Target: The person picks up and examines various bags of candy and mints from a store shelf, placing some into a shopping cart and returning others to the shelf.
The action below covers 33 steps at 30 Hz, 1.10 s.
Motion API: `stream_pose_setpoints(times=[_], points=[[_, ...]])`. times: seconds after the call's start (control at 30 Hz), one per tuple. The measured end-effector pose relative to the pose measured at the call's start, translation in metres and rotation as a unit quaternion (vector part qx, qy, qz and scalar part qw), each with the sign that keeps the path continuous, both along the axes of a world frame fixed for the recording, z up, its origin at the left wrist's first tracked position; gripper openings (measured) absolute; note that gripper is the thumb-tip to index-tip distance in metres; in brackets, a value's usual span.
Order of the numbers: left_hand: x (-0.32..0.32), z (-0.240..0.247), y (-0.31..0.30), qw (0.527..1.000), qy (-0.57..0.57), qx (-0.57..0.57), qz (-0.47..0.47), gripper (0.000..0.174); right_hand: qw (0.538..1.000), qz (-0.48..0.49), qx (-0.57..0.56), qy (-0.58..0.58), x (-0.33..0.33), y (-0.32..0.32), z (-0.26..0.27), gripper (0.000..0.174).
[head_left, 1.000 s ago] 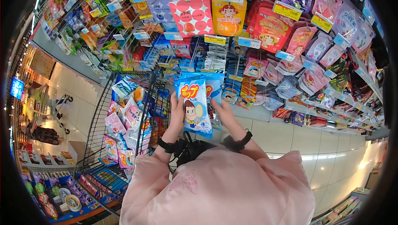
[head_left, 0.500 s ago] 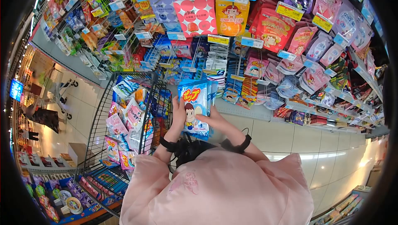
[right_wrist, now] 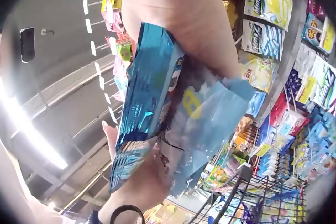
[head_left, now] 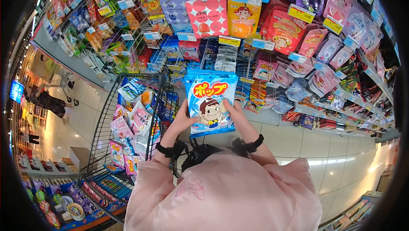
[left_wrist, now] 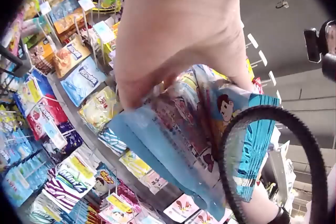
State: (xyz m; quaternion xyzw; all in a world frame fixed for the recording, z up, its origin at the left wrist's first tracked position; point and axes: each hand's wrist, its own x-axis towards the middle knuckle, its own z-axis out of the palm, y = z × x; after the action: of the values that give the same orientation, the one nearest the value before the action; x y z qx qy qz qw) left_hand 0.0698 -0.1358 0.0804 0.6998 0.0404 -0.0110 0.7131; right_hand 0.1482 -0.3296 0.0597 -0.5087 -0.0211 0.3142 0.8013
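Note:
A blue candy bag (head_left: 211, 114) with a cartoon child on its front faces up before the pink-shirted chest. The blue top edge of another bag (head_left: 198, 73) shows behind it. My left hand (head_left: 184, 118) grips the left side, thumb on the front. On the right side, my right hand (head_left: 235, 112) holds on with its thumb over the printed face. In the left wrist view, the left hand (left_wrist: 181, 40) curls over the crinkled blue bags (left_wrist: 157, 148). The right wrist view has the right hand (right_wrist: 181, 16) around the bags' shiny blue edge (right_wrist: 149, 87).
A black wire shopping cart (head_left: 100, 133) heaped with candy packets (head_left: 121, 126) stands at my left. Ahead, hanging racks carry pouches (head_left: 206, 17) and price tags (head_left: 230, 40). Tiled floor (head_left: 281, 139) lies to the right. A person (head_left: 50, 102) is in the far left aisle.
The bags, fanned apart at first, came together at a slant and now lie stacked, facing up more squarely. The right hand shifted its hold along the right side. Both hands kept hold.

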Motion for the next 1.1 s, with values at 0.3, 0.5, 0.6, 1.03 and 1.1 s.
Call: stream_pose_setpoints(times=[0.3,0.5,0.6,1.03,1.1], points=[[-0.005,0.01,0.008,0.998,0.051,0.0,-0.026,0.075,0.997,0.005,0.006,-0.083,-0.011,0.003,0.008,0.031],[-0.007,0.022,0.001,0.999,0.033,0.01,-0.033,0.059,0.989,0.03,0.002,-0.143,-0.017,0.002,0.007,0.029],[-0.007,0.028,-0.004,0.999,0.014,0.04,0.013,0.042,0.991,0.021,-0.006,-0.132,-0.02,0.001,0.006,0.031],[0.008,-0.004,-0.022,0.996,0.067,-0.06,0.0,0.036,0.978,-0.068,0.184,-0.074,0.006,-0.022,-0.01,0.058],[0.019,-0.007,-0.034,0.989,0.106,-0.098,-0.023,0.037,0.975,-0.09,0.2,-0.039,0.009,-0.037,-0.018,0.056]])
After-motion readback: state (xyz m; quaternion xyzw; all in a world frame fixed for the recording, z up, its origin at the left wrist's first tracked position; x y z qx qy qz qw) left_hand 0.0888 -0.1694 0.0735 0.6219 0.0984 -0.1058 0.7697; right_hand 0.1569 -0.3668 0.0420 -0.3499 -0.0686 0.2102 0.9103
